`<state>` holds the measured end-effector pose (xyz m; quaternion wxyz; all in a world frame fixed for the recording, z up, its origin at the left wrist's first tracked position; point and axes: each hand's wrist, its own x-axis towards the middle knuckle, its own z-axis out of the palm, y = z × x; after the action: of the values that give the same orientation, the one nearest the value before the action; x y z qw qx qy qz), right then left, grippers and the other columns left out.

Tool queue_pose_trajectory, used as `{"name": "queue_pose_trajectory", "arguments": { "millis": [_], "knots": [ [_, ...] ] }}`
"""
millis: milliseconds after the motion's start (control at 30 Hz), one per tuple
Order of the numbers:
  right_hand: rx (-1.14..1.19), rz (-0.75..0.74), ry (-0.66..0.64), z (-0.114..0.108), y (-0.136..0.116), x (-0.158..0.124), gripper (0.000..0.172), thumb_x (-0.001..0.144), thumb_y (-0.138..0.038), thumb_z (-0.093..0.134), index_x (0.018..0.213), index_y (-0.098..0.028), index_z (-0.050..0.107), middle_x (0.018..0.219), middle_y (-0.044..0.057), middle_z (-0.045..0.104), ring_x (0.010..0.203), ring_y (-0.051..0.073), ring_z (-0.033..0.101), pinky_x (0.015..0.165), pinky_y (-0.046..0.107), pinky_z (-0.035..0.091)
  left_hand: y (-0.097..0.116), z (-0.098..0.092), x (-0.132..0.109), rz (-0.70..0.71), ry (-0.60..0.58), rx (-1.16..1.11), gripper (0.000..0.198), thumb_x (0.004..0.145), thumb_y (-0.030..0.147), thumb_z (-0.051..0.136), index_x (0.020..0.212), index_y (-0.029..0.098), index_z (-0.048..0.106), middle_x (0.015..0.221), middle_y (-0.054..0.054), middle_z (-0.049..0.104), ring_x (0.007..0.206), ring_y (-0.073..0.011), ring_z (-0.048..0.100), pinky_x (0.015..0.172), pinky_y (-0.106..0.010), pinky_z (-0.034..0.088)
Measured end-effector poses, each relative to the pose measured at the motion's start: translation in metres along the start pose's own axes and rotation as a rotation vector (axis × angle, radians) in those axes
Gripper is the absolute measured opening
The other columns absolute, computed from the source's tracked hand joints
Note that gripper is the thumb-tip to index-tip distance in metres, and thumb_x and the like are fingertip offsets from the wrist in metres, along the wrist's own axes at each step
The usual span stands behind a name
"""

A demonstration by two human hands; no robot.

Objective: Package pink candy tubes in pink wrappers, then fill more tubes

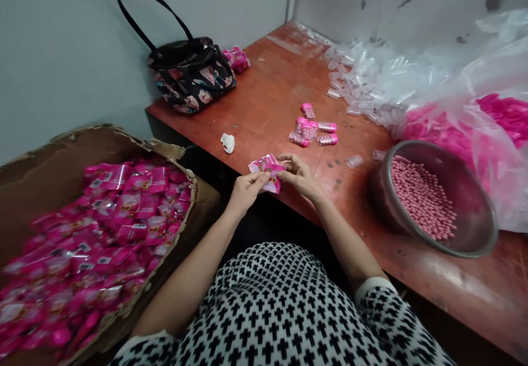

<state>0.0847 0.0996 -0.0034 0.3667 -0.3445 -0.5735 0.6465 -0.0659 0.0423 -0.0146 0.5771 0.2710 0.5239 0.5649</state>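
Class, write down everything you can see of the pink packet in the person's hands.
The pink packet is small, bright pink with paler areas, and printed; the print is too small to read. It looks like thin, glossy plastic film. It sits at a slant, with the left hand gripping its lower left side and the right hand at its right side. It is at the near edge of the red-brown table. Whether it is sealed or open cannot be told.
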Motion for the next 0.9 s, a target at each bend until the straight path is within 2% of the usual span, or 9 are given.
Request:
{"name": "queue_pose_trajectory", "arguments": {
  "millis": [100, 200, 300, 400, 500, 600, 700, 767, 900],
  "knots": [
    [-0.152, 0.03, -0.155, -0.014, -0.008, 0.0, 0.035, 0.073, -0.029, 0.065, 0.105, -0.021, 0.053, 0.075, -0.004, 0.062, 0.064, 0.01, 0.056, 0.061, 0.023, 0.046, -0.002, 0.0, 0.003, -0.061, -0.153, 0.092, 0.03, 0.057, 0.039, 0.08, 0.062, 0.01, 0.072, 0.061, -0.006, 0.067, 0.057, -0.0149, 0.063, 0.062, -0.027, 0.055],
    [-0.401, 0.009, -0.157, -0.028, -0.012, 0.011, 0.025, 0.076, -0.033, 0.061, 0.096, -0.019, 0.058, 0.07, -0.003, 0.061, 0.061, 0.011, 0.054, 0.058, 0.022, 0.043, -0.005, 0.003, 0.004, -0.052, -0.093, 0.102, 0.025, 0.052, 0.032, 0.083, 0.056, 0.011, 0.07, 0.054, -0.004, 0.064, 0.051, -0.0117, 0.06, 0.055, -0.022, 0.054],
    [-0.744, -0.056, 0.217, -0.044, -0.017, 0.034, 0.025, 0.081, -0.04, 0.055, 0.087, -0.017, 0.06, 0.078, 0.004, 0.064, 0.072, 0.016, 0.057, 0.067, 0.029, 0.046, -0.009, 0.007, 0.002, -0.069, -0.015, 0.025, 0.023, 0.052, 0.029, 0.083, 0.055, 0.011, 0.069, 0.055, -0.005, 0.065, 0.051, -0.0122, 0.061, 0.054, -0.022, 0.054],
    [-1.082, 0.013, 0.598, -0.061, -0.023, 0.061, 0.035, 0.084, -0.045, 0.05, 0.095, -0.013, 0.059, 0.097, 0.015, 0.065, 0.091, 0.025, 0.059, 0.081, 0.04, 0.044, -0.011, 0.01, 0.001, -0.136, 0.048, -0.088, 0.026, 0.051, 0.028, 0.084, 0.06, 0.009, 0.07, 0.06, -0.007, 0.068, 0.053, -0.0127, 0.063, 0.054, -0.022, 0.055],
    [-1.228, 0.199, 0.631, -0.077, -0.024, 0.083, 0.037, 0.083, -0.045, 0.051, 0.089, -0.01, 0.06, 0.097, 0.022, 0.064, 0.094, 0.031, 0.06, 0.081, 0.042, 0.043, -0.01, 0.011, -0.001, -0.187, 0.093, -0.205, 0.024, 0.052, 0.024, 0.084, 0.062, 0.008, 0.068, 0.063, -0.007, 0.068, 0.053, -0.012, 0.063, 0.054, -0.021, 0.054],
    [-1.206, 0.258, 0.565, -0.09, -0.022, 0.091, 0.03, 0.079, -0.042, 0.056, 0.072, -0.013, 0.059, 0.079, 0.017, 0.066, 0.083, 0.029, 0.061, 0.074, 0.038, 0.044, -0.007, 0.01, 0.001, -0.221, 0.135, -0.324, 0.02, 0.057, 0.019, 0.081, 0.063, 0.009, 0.065, 0.066, -0.007, 0.069, 0.056, -0.0119, 0.064, 0.054, -0.021, 0.054],
    [-1.065, 0.104, 0.583, -0.088, -0.019, 0.076, 0.026, 0.073, -0.041, 0.061, 0.07, -0.016, 0.056, 0.071, 0.009, 0.064, 0.074, 0.023, 0.06, 0.069, 0.034, 0.044, -0.004, 0.008, 0.005, -0.254, 0.226, -0.473, 0.015, 0.065, 0.017, 0.077, 0.067, 0.011, 0.064, 0.066, -0.005, 0.067, 0.057, -0.0111, 0.064, 0.055, -0.021, 0.054],
    [-0.813, 0.001, 0.551, -0.074, -0.017, 0.053, 0.026, 0.073, -0.042, 0.062, 0.076, -0.017, 0.055, 0.07, 0.004, 0.063, 0.066, 0.018, 0.059, 0.063, 0.031, 0.046, -0.003, 0.008, 0.008, -0.259, 0.283, -0.582, 0.012, 0.069, 0.017, 0.075, 0.071, 0.012, 0.064, 0.068, -0.003, 0.067, 0.06, -0.0111, 0.065, 0.06, -0.023, 0.055],
    [-0.201, 0.04, 0.335, -0.02, -0.01, -0.008, 0.029, 0.074, -0.043, 0.065, 0.083, -0.02, 0.051, 0.067, 0.0, 0.064, 0.051, 0.012, 0.057, 0.049, 0.025, 0.047, -0.003, 0.011, 0.013, -0.276, 0.318, -0.711, 0.012, 0.072, 0.021, 0.074, 0.077, 0.014, 0.064, 0.073, -0.002, 0.069, 0.069, -0.0132, 0.067, 0.07, -0.026, 0.056]
  ]
}}
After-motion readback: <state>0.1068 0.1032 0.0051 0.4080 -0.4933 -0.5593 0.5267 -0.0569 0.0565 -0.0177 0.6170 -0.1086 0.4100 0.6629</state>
